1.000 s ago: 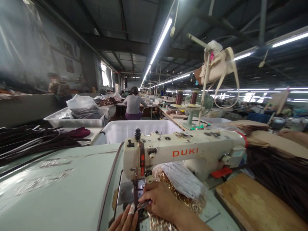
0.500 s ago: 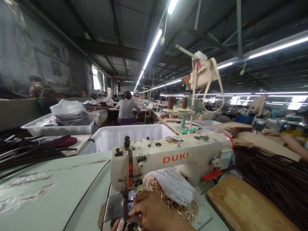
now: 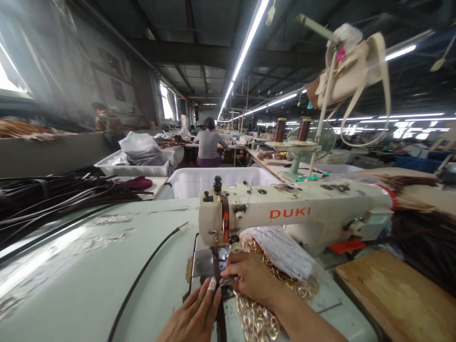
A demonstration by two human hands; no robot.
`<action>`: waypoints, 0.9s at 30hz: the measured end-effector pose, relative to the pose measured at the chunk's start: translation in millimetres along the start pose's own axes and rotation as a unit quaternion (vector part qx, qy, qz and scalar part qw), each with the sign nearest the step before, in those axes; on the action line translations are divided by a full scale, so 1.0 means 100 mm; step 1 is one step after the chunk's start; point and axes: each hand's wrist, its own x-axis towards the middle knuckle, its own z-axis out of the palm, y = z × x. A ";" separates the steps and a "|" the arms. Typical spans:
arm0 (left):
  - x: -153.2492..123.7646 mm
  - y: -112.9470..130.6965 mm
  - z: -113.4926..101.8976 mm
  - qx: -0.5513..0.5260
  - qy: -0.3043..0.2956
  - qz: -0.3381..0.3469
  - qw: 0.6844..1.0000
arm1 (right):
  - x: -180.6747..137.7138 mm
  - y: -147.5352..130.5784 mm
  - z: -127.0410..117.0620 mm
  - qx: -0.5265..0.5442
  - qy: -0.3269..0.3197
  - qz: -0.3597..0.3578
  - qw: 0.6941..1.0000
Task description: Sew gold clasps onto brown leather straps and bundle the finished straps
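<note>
A cream sewing machine (image 3: pixel 285 209) with red lettering stands before me. A dark brown strap (image 3: pixel 221 323) runs from under its presser area towards me. My left hand (image 3: pixel 195 308) lies flat with fingers stretched along the strap's left side, white tape around one fingertip. My right hand (image 3: pixel 252 278) is closed just right of the needle area, around what look like small metal scissors (image 3: pixel 228 281); their handles are mostly hidden by the fingers. Beside and under my right forearm lies a clear bag of gold metal hardware (image 3: pixel 258 318) with white packaging on it.
A thin dark cord (image 3: pixel 142 273) curves over the pale table (image 3: pixel 96 285) at left. Dark strips (image 3: pixel 64 199) are heaped far left. A wooden board (image 3: pixel 395 289) lies right. Behind the machine are a white bin (image 3: pixel 221 176), thread cones (image 3: pixel 280 130) and a hanging bag (image 3: pixel 344 71). A person (image 3: pixel 210 145) sits ahead.
My view has turned left and tilted down, so the machine sits further right in it and more of my left hand and the strap shows. My right hand still holds the scissors by the needle.
</note>
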 end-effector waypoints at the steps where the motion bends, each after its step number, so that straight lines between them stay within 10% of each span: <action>1: -0.01 0.05 -0.10 -0.008 -0.025 -0.008 1.000 | 0.00 0.00 -0.01 0.005 -0.002 0.002 1.000; 5: 0.01 0.08 -0.18 -0.014 -0.044 -0.003 0.999 | 0.01 0.00 -0.01 0.009 -0.004 0.001 1.000; 17: 0.09 -0.13 0.57 0.004 0.088 0.025 0.996 | 0.01 -0.03 -0.05 0.003 -0.008 0.005 1.000; 27: -0.01 -0.02 0.12 -0.045 0.022 0.019 0.999 | 0.02 -0.05 -0.08 -0.026 -0.027 0.008 0.999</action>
